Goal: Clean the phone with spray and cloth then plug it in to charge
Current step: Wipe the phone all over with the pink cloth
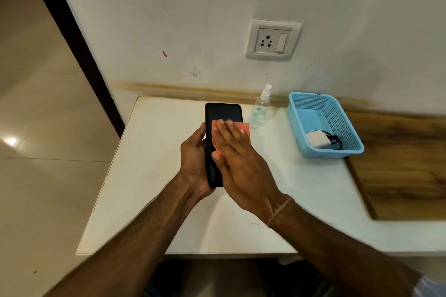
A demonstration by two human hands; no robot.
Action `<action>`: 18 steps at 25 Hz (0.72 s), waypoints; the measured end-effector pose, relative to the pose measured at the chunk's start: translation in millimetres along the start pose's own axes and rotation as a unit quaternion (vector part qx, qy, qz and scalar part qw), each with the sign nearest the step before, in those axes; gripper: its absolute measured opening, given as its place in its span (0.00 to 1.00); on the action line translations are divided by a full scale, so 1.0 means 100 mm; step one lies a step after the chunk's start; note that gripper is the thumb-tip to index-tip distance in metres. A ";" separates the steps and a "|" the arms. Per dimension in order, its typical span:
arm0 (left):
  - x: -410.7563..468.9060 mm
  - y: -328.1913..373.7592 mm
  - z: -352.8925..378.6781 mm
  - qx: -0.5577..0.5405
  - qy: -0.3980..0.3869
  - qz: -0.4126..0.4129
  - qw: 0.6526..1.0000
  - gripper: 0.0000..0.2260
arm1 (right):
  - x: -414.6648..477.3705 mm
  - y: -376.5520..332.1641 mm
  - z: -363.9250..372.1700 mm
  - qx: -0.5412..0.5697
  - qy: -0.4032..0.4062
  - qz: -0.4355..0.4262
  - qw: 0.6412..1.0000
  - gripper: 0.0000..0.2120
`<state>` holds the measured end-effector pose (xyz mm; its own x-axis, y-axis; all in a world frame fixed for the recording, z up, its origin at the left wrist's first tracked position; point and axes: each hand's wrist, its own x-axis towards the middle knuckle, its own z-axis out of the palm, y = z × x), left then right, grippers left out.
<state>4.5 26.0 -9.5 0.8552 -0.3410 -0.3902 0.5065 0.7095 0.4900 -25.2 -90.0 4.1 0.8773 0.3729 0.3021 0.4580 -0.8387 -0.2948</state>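
My left hand [194,159] grips a black phone [223,112] by its left edge and holds it above the white table [154,176], screen up. Flat over the lower half of the screen lies my right hand [237,157], pressing an orange cloth [245,126] against the glass. Only the cloth's upper corners show past my fingers. A small clear spray bottle [260,109] with a white nozzle stands upright near the wall, just right of the phone. A white charger [318,139] with a black cable lies in the blue basket [337,113].
A white wall socket with a switch [273,40] sits on the wall above the table. A brown wooden board [405,164] covers the table's right side. Tiled floor and a dark door frame lie to the left.
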 end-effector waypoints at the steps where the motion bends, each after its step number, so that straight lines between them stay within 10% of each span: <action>1: -0.01 0.00 0.00 -0.006 0.000 -0.004 1.000 0.27 | 0.02 -0.04 0.04 0.002 0.003 0.006 1.000 0.24; 9: 0.02 0.03 -0.02 -0.048 -0.031 -0.022 0.998 0.34 | -0.63 0.03 0.08 -0.064 -0.046 -0.108 0.991 0.25; 18: 0.02 -0.08 0.00 0.010 -0.017 0.036 0.999 0.21 | 0.52 0.08 -0.11 -0.054 -0.036 0.036 0.997 0.32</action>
<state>1.9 19.0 -14.1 0.8925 -0.3110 -0.3267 0.4455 0.7210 0.5308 23.1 -81.9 27.4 0.9175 0.3336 0.2165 0.3778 -0.9012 -0.2126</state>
